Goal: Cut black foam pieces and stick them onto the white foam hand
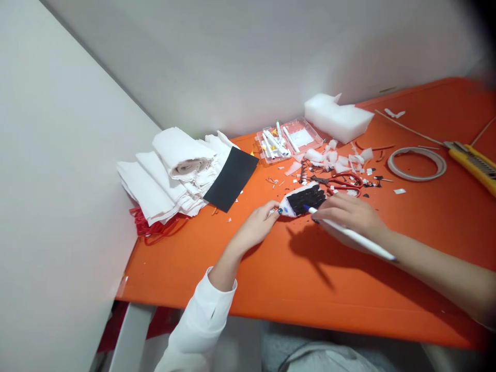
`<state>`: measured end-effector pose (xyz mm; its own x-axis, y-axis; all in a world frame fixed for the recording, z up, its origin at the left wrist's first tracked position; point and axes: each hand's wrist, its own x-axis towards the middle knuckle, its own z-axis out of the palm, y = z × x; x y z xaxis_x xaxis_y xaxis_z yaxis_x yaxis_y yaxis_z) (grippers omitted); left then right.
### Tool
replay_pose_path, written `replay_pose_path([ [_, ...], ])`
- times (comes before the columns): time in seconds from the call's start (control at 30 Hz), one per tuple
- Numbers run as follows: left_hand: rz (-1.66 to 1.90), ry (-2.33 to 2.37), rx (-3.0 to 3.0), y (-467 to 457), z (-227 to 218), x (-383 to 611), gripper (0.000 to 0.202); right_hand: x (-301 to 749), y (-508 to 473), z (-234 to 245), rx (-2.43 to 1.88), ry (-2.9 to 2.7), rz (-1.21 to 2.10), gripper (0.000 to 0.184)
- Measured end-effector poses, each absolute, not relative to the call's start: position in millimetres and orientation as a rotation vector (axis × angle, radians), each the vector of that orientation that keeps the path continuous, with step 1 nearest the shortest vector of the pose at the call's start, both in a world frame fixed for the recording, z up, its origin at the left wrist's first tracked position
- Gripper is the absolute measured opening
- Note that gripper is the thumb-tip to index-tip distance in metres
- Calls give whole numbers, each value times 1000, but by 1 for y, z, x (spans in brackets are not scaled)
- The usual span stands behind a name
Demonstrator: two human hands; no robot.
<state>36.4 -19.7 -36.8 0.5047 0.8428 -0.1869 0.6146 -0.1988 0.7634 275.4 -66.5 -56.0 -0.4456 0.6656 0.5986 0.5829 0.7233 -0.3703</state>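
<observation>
A small white foam piece (285, 206) lies on the orange table, its upper side covered in black strips. Blue marks show on its bare left end. My left hand (256, 225) pinches that end between thumb and fingers. My right hand (349, 214) grips a white marker pen (358, 239) with a blue tip. The tip is at the lower edge of the black strips; whether it touches cannot be made out. Red-handled scissors (351, 178) lie just beyond my right hand.
Behind the hands are foam scraps (333, 157), an open marker case (306, 135) and a white foam block (337, 118). A tape roll (395, 173) and yellow utility knife (475, 165) lie right. At left are folded white sheets (155, 188) and a black sheet (231, 180).
</observation>
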Motion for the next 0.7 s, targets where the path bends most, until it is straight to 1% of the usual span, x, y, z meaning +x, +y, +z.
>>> replay_pose_path([
  [0.1,320,1203,1895,-19,-34,34,29,266,-73,-56,-959,-2248,344,19],
  [0.13,319,1198,1886,-19,-34,34,30,263,-75,-57,-940,-2278,352,20],
  [0.33,322,1229,1897,-17,-37,31,31,258,-73,-65,-934,-2399,82,12],
  [0.57,304,1233,1891,-19,-41,35,30,259,-70,-60,-890,-2416,12,22],
  [0.7,313,1229,1892,-20,-41,36,29,258,-71,-61,-887,-2443,-12,23],
])
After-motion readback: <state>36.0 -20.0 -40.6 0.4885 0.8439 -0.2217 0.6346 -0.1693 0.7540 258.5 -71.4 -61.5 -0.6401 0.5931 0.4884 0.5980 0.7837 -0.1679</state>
